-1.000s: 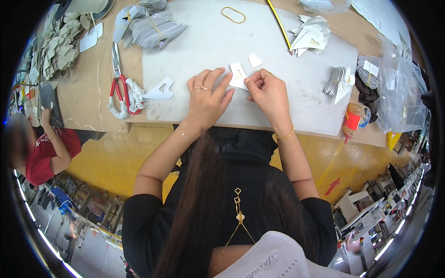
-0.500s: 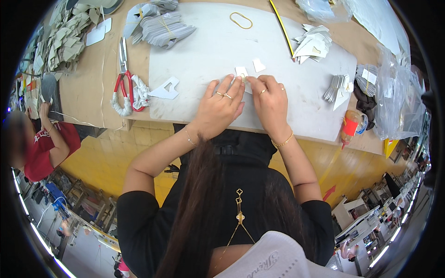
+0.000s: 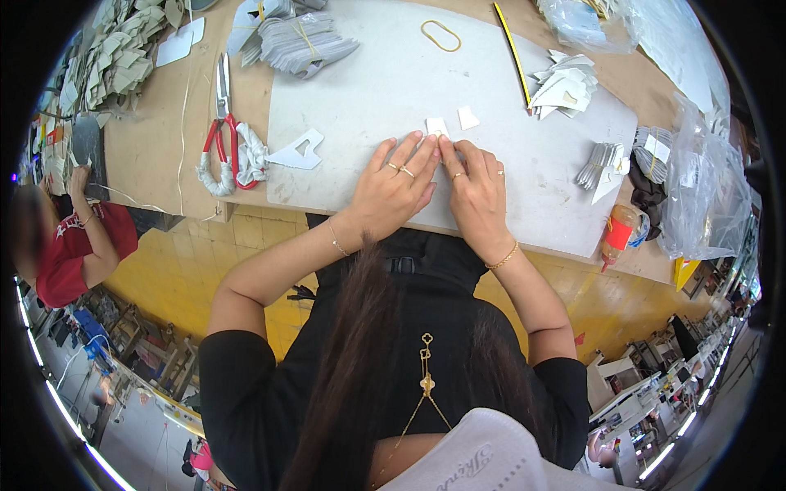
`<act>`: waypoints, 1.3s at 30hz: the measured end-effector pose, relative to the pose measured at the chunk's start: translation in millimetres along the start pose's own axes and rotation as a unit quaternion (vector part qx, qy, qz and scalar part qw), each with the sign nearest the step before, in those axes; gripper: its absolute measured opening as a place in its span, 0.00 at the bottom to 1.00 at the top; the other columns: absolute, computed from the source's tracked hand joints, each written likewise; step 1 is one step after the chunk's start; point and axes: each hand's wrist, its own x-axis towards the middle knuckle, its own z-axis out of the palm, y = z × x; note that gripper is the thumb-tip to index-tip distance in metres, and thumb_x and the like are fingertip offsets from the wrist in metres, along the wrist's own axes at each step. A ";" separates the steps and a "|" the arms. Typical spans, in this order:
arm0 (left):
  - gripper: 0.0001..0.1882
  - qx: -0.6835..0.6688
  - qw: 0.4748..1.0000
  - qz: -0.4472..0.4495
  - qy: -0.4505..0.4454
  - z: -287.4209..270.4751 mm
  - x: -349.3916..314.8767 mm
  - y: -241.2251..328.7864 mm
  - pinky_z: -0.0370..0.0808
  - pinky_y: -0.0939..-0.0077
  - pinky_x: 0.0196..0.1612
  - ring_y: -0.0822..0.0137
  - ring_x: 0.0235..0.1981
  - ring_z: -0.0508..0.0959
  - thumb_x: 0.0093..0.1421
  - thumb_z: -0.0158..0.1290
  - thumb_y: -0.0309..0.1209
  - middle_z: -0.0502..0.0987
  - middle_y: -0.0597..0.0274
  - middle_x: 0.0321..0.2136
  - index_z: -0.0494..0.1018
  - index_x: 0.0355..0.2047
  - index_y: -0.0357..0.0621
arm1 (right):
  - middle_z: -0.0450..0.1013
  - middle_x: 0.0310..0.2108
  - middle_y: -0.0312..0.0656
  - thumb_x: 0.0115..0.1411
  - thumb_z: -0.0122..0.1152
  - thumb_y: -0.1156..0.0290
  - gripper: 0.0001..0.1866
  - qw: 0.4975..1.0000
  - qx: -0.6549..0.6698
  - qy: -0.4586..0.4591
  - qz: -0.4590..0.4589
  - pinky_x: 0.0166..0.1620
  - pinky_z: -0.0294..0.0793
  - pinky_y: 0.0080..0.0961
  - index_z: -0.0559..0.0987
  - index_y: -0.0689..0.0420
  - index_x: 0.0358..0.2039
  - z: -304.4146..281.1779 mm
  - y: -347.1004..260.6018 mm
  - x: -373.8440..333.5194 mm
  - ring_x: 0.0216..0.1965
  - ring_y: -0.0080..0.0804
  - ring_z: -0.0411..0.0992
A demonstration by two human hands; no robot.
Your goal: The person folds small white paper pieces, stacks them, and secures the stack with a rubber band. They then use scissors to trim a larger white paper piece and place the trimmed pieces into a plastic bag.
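A small white cut piece [image 3: 436, 124] lies on the pale sheet [image 3: 360, 106], its near part hidden under my fingertips. My left hand [image 3: 391, 186] rests on the sheet with fingers stretched, its fingertips at the piece's near edge. Beside it, my right hand [image 3: 476, 186] lies palm down, index fingertip pressing on the same piece, the other fingers extended over the sheet. Just beyond to the right is another small white piece [image 3: 467, 118], untouched. A larger white cut piece with a notch [image 3: 301, 153] lies left of my left hand.
Red-handled scissors [image 3: 223, 135] lie at left. Around the sheet are bundled grey pieces [image 3: 304, 45], a rubber band [image 3: 441, 35], a yellow pencil [image 3: 512, 57], loose white pieces [image 3: 566, 84], a bundled stack [image 3: 603, 167] and a red-labelled bottle [image 3: 621, 232]. A person in red [image 3: 86, 254] works at left.
My right hand's fingers have straightened from a bent, pinched pose and now press flatter at the small piece. My left hand stays about where it was. The whole view has shifted slightly.
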 end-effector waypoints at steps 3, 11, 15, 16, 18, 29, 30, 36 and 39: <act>0.28 -0.010 1.000 -0.005 0.002 -0.4 1.1 -1.0 0.63 0.55 0.61 0.56 0.62 0.66 0.56 0.60 0.36 0.67 0.55 0.61 0.72 0.56 0.40 | 0.70 0.45 0.40 0.53 0.57 0.76 0.26 1.000 0.004 0.000 0.010 0.47 0.67 0.30 0.75 0.61 0.55 0.1 -1.5 1.4 0.43 0.34 0.69; 0.26 -0.049 0.999 0.002 -0.001 -8.2 8.5 -4.4 0.64 0.55 0.60 0.54 0.60 0.67 0.53 0.61 0.35 0.69 0.52 0.58 0.73 0.51 0.39 | 0.70 0.44 0.40 0.53 0.57 0.78 0.26 0.999 0.031 0.013 0.018 0.46 0.67 0.31 0.75 0.60 0.55 5.0 2.7 4.4 0.42 0.34 0.69; 0.25 -0.069 0.998 0.012 -0.006 -9.7 11.0 -7.1 0.64 0.56 0.59 0.53 0.59 0.68 0.52 0.62 0.35 0.71 0.52 0.55 0.74 0.49 0.37 | 0.70 0.43 0.40 0.53 0.57 0.78 0.25 1.000 0.018 0.000 0.017 0.46 0.67 0.31 0.76 0.61 0.54 2.9 2.6 7.2 0.42 0.34 0.69; 0.24 -0.074 0.997 0.010 -0.010 -9.9 11.4 -7.6 0.65 0.56 0.59 0.53 0.59 0.68 0.52 0.62 0.34 0.71 0.52 0.54 0.74 0.49 0.38 | 0.70 0.43 0.40 0.53 0.57 0.78 0.25 1.000 0.013 -0.006 0.020 0.46 0.67 0.31 0.76 0.61 0.54 1.4 2.3 7.8 0.42 0.34 0.69; 0.22 -0.085 0.996 0.013 -0.016 -10.8 12.9 -10.0 0.65 0.56 0.58 0.54 0.59 0.68 0.53 0.62 0.33 0.72 0.52 0.53 0.75 0.48 0.40 | 0.70 0.42 0.40 0.53 0.57 0.78 0.24 1.000 -0.009 -0.008 -0.003 0.46 0.67 0.31 0.76 0.61 0.53 -1.7 2.6 10.0 0.42 0.34 0.69; 0.11 -0.194 0.970 -0.148 0.001 -15.7 60.5 -35.3 0.73 0.70 0.45 0.57 0.43 0.76 0.58 0.59 0.26 0.75 0.55 0.40 0.76 0.41 0.37 | 0.73 0.41 0.45 0.57 0.63 0.78 0.19 0.956 0.237 0.022 0.173 0.46 0.73 0.33 0.77 0.61 0.51 -12.3 7.0 7.4 0.41 0.40 0.72; 0.10 -0.173 0.974 -0.147 -0.012 -17.6 64.0 -34.5 0.74 0.71 0.43 0.59 0.40 0.77 0.58 0.59 0.26 0.76 0.57 0.39 0.76 0.40 0.37 | 0.73 0.41 0.46 0.57 0.64 0.75 0.19 0.952 0.243 0.027 0.185 0.47 0.72 0.34 0.77 0.61 0.50 -14.0 5.9 6.4 0.42 0.41 0.72; 0.05 -0.676 0.659 -0.326 -0.046 -57.9 60.1 -30.2 0.75 0.78 0.34 0.72 0.29 0.79 0.62 0.57 0.23 0.79 0.62 0.28 0.73 0.37 0.37 | 0.75 0.40 0.40 0.54 0.71 0.65 0.20 0.865 0.429 0.009 0.261 0.43 0.70 0.25 0.81 0.59 0.46 -36.3 5.3 15.6 0.39 0.29 0.72; 0.09 -0.733 0.604 -0.314 -0.024 -77.6 55.7 -20.4 0.77 0.80 0.32 0.70 0.29 0.80 0.62 0.57 0.22 0.78 0.57 0.28 0.71 0.40 0.32 | 0.76 0.36 0.35 0.54 0.72 0.62 0.18 0.818 0.522 -0.018 0.242 0.38 0.68 0.18 0.82 0.59 0.43 -51.3 10.7 25.7 0.35 0.20 0.70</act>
